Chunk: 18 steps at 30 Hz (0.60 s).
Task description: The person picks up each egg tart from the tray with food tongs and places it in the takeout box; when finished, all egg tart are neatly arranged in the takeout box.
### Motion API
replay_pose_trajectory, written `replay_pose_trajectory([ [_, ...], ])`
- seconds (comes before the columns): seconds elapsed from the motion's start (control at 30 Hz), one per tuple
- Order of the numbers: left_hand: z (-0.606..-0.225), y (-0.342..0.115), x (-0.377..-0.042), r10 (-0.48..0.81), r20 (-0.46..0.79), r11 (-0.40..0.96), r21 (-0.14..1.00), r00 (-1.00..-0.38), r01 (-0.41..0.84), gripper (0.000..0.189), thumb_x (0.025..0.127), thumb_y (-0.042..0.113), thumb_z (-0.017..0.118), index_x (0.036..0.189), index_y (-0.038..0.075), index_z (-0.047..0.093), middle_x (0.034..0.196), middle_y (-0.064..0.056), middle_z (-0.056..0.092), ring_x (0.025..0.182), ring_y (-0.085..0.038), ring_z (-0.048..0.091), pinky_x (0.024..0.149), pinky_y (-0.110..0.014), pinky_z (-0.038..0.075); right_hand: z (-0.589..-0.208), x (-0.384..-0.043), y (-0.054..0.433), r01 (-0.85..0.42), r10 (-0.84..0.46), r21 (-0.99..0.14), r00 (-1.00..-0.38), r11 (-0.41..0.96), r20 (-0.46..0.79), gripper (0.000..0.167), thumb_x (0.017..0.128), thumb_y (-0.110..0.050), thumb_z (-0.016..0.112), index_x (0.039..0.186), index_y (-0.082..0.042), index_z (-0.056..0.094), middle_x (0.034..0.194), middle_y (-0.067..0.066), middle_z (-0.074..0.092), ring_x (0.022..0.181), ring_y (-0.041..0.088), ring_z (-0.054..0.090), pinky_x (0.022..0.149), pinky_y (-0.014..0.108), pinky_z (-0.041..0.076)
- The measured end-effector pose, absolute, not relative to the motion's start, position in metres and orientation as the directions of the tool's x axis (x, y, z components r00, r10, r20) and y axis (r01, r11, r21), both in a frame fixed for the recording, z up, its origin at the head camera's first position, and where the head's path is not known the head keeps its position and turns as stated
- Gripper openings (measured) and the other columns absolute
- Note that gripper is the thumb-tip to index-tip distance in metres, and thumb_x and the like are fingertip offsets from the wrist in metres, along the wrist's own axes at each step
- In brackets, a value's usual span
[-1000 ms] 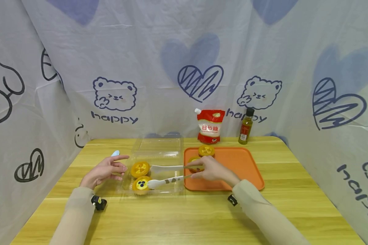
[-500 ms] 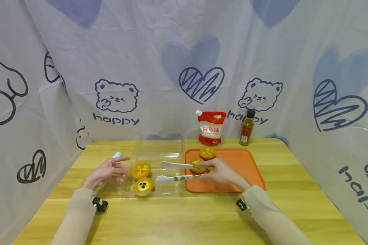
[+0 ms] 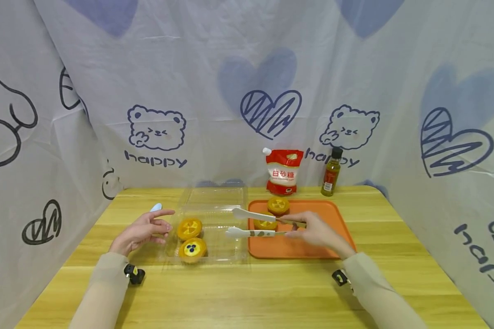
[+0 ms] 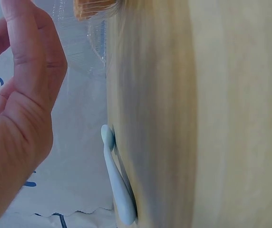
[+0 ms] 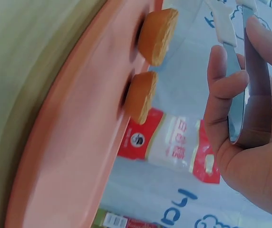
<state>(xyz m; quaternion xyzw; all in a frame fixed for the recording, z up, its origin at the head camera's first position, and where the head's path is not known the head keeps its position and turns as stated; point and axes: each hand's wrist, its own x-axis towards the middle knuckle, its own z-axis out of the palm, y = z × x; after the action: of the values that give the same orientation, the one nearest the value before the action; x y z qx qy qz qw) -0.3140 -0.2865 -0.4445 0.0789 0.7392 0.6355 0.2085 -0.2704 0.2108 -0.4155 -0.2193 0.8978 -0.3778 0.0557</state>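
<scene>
My right hand (image 3: 314,234) grips metal tongs (image 5: 257,102) with white tips by the bent end. Their two arms stand apart in the air, reaching left over the orange tray (image 3: 319,212) toward the clear plastic container (image 3: 226,246); nothing is between the tips. On the tray's left side sit two tarts, a rear tart (image 3: 278,205) and a front tart (image 3: 265,223) partly behind the tongs. The open container's left part holds a yellow-topped tart (image 3: 189,228) and a blueberry-topped tart (image 3: 192,250). Beside them hovers my left hand (image 3: 142,230), fingers loosely bent, holding nothing.
A light blue utensil (image 4: 118,185), slim with a rounded end, lies on the wooden table (image 3: 247,292) past my left hand. Behind the tray stand a red and white sugar pouch (image 3: 284,171) and an oil bottle (image 3: 331,173). A printed cloth (image 3: 214,151) hangs around the table.
My right hand has moved right with the tongs, whose tips have come away from the blueberry-topped tart and now hang near the tray's left edge. The left hand has stayed in place.
</scene>
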Motion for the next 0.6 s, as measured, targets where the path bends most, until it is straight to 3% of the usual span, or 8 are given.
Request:
replay_pose_trajectory([
  [0.17, -0.445, -0.287, -0.314, 0.385, -0.208, 0.186, 0.972, -0.899, -0.145, 0.072, 0.094, 0.004, 0.063, 0.154, 0.004, 0.024, 0.099, -0.012, 0.064, 0.077, -0.017, 0.063, 0.065, -0.03, 0.061, -0.418, -0.27, 0.222, -0.356, -0.425, -0.71, -0.901, 0.608, 0.087, 0.047, 0.087, -0.026, 0.075, 0.133, -0.02, 0.063, 0.131, 0.005, 0.065, 0.086, 0.019, 0.057, 0.084, 0.036, 0.048],
  [0.43, -0.443, -0.286, -0.312, 0.393, -0.199, 0.183, 0.974, -0.898, -0.136, 0.073, 0.094, 0.005, 0.063, 0.154, 0.002, 0.022, 0.098, -0.011, 0.064, 0.077, -0.016, 0.063, 0.065, -0.03, 0.061, -0.415, -0.27, 0.238, -0.355, -0.386, -0.709, -0.914, 0.609, 0.126, 0.05, 0.086, -0.024, 0.076, 0.133, -0.014, 0.063, 0.129, 0.009, 0.066, 0.09, 0.021, 0.059, 0.087, 0.041, 0.05],
  [0.6, -0.443, -0.287, -0.312, 0.399, -0.194, 0.181, 0.975, -0.896, -0.13, 0.073, 0.094, 0.004, 0.063, 0.154, 0.001, 0.021, 0.097, -0.011, 0.064, 0.076, -0.015, 0.063, 0.066, -0.03, 0.061, -0.417, -0.272, 0.251, -0.351, -0.369, -0.696, -0.92, 0.627, 0.131, 0.05, 0.085, -0.023, 0.077, 0.132, -0.012, 0.063, 0.126, 0.01, 0.067, 0.085, 0.017, 0.059, 0.083, 0.037, 0.05],
])
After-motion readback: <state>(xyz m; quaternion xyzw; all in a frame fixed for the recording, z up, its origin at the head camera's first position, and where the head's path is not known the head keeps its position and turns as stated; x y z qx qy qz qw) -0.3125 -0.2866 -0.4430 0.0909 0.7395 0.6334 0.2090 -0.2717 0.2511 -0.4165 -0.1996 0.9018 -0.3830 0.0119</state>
